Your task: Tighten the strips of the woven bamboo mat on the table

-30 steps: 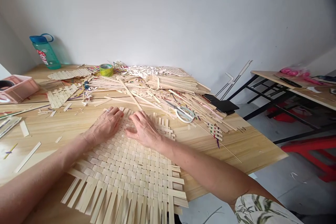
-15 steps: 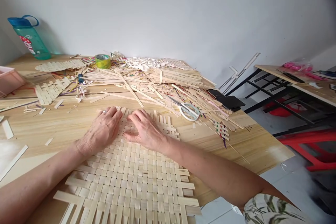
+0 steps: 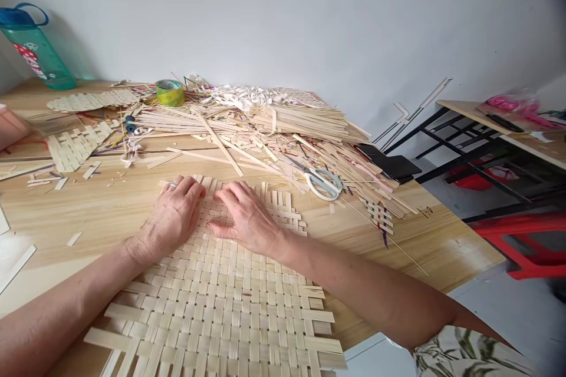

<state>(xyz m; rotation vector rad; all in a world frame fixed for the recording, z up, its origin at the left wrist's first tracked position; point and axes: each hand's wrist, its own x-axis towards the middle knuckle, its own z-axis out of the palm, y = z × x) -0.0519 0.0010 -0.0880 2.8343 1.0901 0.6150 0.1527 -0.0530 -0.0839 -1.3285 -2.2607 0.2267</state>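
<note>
A large woven mat of pale bamboo strips [image 3: 230, 300] lies on the wooden table [image 3: 88, 212] in front of me. My left hand [image 3: 170, 215], with a ring on one finger, rests palm down on the mat's far edge, fingers stretched out. My right hand [image 3: 245, 218] lies beside it on the same edge, fingers spread flat and thumb pointing left. Neither hand holds anything. Loose strip ends stick out past the fingertips.
A heap of loose bamboo strips [image 3: 265, 129] covers the table's far side, with white-handled scissors [image 3: 321, 179], a roll of tape [image 3: 170, 92], small woven pieces [image 3: 73, 150] and a teal water bottle [image 3: 33, 50]. A black phone [image 3: 389, 164] lies at the right edge. Another table [image 3: 508, 129] stands at right.
The view has swung to the right and slightly down, so the bottle and heap slid left and up in the picture. Both hands stay flat on the mat's far edge.
</note>
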